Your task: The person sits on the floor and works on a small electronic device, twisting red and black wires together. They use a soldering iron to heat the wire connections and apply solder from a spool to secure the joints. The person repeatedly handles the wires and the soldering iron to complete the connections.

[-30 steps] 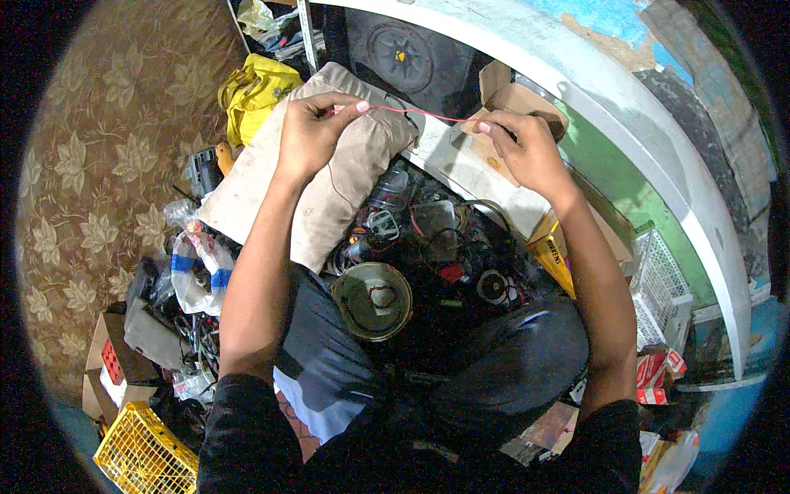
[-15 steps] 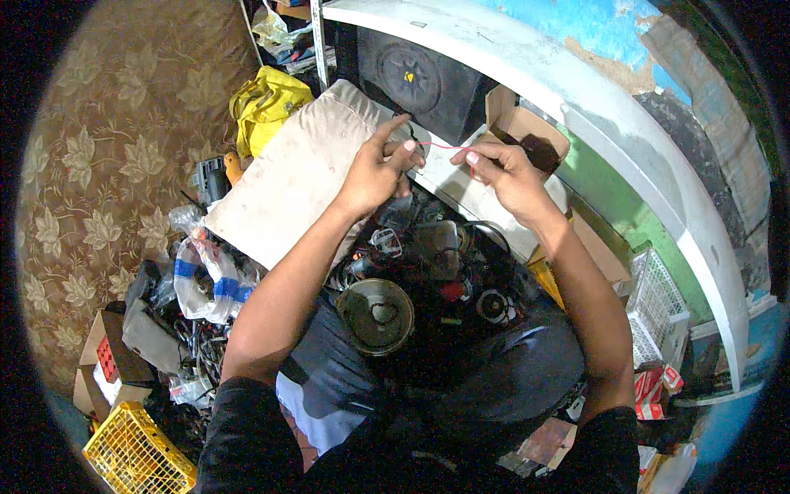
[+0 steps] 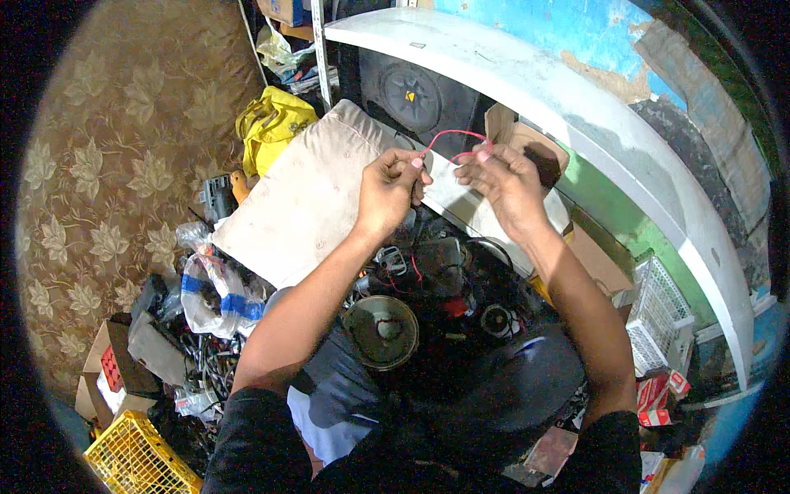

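Observation:
A thin red wire [image 3: 453, 132] arches between my two raised hands. My left hand [image 3: 391, 183] pinches one end of it between thumb and forefinger, its other fingers curled. My right hand [image 3: 504, 179] has its fingers closed on the wire farther along, and a short loop of red shows beside the fingertips. Both hands are held over the edge of a pale cushion [image 3: 304, 177] and a white board [image 3: 444, 183]. Below them lies a dark heap of parts, with a round speaker [image 3: 381, 333] nearest my lap.
A large speaker box [image 3: 403, 95] stands at the back beside an open cardboard box [image 3: 527, 140]. A long white curved panel [image 3: 634, 156] sweeps along the right. White [image 3: 658, 317] and yellow [image 3: 140, 457] plastic baskets sit at the sides. A yellow bag [image 3: 271, 123] lies behind the cushion.
The wire has gone from nearly straight to a raised arch. My left fingers have curled into a tighter pinch, and my right hand has turned upward. The view has shifted slightly.

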A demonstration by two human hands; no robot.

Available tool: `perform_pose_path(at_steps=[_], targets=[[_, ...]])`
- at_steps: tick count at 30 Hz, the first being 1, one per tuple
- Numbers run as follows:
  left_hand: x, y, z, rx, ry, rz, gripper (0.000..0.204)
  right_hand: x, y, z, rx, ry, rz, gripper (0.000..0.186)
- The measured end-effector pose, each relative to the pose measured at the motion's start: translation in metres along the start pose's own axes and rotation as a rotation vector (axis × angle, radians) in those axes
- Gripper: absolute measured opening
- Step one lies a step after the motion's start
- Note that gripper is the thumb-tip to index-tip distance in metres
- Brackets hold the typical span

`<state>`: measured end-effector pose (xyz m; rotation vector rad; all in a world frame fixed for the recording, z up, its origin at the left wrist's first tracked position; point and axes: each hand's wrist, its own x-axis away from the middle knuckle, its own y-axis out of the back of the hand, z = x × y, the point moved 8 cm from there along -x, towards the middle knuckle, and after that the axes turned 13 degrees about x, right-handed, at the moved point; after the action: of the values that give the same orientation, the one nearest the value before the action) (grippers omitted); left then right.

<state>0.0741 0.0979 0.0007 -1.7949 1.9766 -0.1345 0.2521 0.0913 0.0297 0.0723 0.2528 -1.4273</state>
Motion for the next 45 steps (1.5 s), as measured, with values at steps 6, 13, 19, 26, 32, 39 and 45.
perform_pose_path(at_steps=[6,13,19,26,32,39,45], targets=[[0.0,-0.006,0.001,0.105,-0.022,-0.002,0.009,0.001,-0.02,-0.003,-0.173,-0.008,0.099,0.005],[-0.004,-0.003,0.012,0.159,0.105,0.038,0.013,0.004,-0.032,0.008,-0.303,0.014,0.134,0.007],[-0.001,-0.007,0.007,0.317,0.067,0.063,0.023,0.001,-0.029,-0.001,-0.043,0.094,0.0,0.008],[0.001,-0.009,0.001,0.414,0.094,0.035,0.019,0.003,-0.024,-0.005,0.217,0.131,-0.071,0.009],[-0.001,-0.001,0.005,0.432,0.138,0.075,0.015,0.004,-0.021,-0.002,0.623,0.229,-0.058,0.012],[0.001,-0.007,0.016,0.702,0.333,0.196,0.015,0.002,-0.028,-0.003,0.512,0.178,0.06,0.011],[0.001,-0.003,0.01,0.616,0.231,0.043,0.009,0.006,-0.033,-0.005,0.494,0.186,0.1,0.007]])
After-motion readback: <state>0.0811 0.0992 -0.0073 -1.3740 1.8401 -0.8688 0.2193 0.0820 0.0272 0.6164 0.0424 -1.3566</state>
